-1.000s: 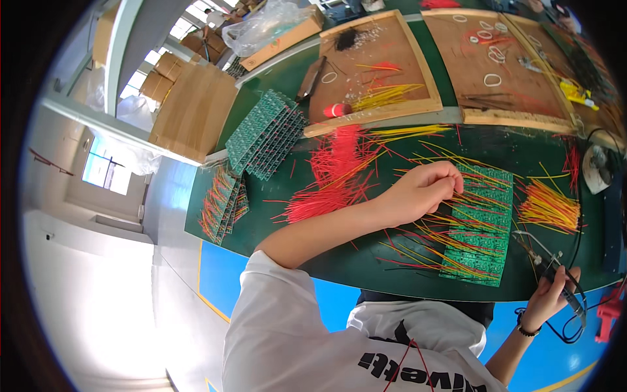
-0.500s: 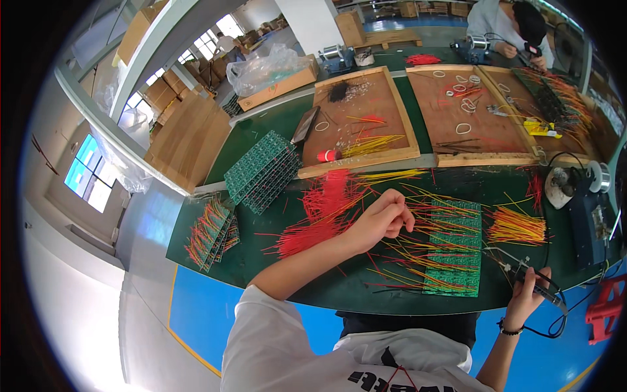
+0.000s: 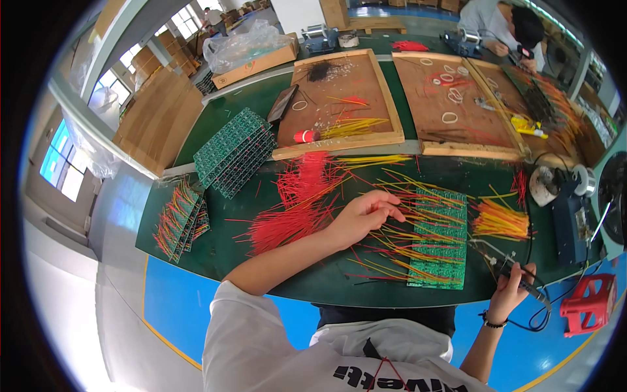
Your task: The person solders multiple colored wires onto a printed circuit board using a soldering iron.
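The person's left hand [image 3: 362,215] hung beside the left edge of a long green circuit-board panel [image 3: 441,248], its fingers loosely bent, the tips near the thin red and yellow wires [image 3: 385,245] there; whether it pinched one could not be told. The panel lay flat near the front edge of a dark green tabletop [image 3: 261,282], its long side running away from the person, and the wires lay in rows across it, their loose ends fanning out past its left edge. The right hand [image 3: 509,291], well apart from the left, was closed around a slim black-handled tool [image 3: 501,265] with a thin metal front end, which pointed toward the panel's right edge.

A yellow and orange-red wire bundle [image 3: 501,219] lay just right of the panel, and farther right stood a dark blue box-shaped device [image 3: 570,225]. Left of the left hand spread a heap of red wires [image 3: 294,223]; beyond it were a stack of green circuit boards [image 3: 235,151] and a smaller pile of wired boards [image 3: 181,223]. Behind these, a brown wooden-rimmed tray [image 3: 397,138] held loose wires, and at the far right another person [image 3: 486,21] in a pale top bent forward
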A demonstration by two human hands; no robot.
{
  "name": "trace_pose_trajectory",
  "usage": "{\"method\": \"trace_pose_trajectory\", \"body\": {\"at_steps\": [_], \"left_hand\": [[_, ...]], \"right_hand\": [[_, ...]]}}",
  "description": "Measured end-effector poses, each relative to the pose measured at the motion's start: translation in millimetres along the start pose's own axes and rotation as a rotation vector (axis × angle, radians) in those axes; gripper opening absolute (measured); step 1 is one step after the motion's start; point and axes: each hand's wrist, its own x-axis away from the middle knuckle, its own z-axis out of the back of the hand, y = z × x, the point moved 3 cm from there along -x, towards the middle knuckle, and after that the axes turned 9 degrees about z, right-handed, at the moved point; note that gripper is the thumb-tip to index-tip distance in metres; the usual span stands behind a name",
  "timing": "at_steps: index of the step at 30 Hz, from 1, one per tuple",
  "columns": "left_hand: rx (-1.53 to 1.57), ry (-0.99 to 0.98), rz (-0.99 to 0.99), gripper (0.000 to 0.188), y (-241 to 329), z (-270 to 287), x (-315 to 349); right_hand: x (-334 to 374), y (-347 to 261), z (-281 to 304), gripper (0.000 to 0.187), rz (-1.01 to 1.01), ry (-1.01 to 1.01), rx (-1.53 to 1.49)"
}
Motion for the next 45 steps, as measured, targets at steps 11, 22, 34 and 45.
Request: {"method": "trace_pose_trajectory", "body": {"at_steps": [11, 22, 34, 45], "left_hand": [[-0.002, 0.019, 0.079, 0.015, -4.6, 2.3, 3.0], [-0.285, -0.052, -0.067, 0.014, 14.2, -3.6, 18.3], [-0.807, 0.104, -0.307, 0.010, 11.2, -39.8, 30.4], [-0.939, 0.077, -0.629, 0.014, -6.5, -51.6, 33.1]], "right_hand": [[4.5, 1.2, 6.6, 0.021, 0.042, -0.031, 0.011], [2.8, 5.5, 12.5, 0.009, 0.001, 0.128, -0.004], [33.1, -18.8, -35.9, 0.020, -0.060, -0.059, -0.081], [45.4, -6.8, -27.0, 0.020, -0.086, -0.057, -0.070]]}}
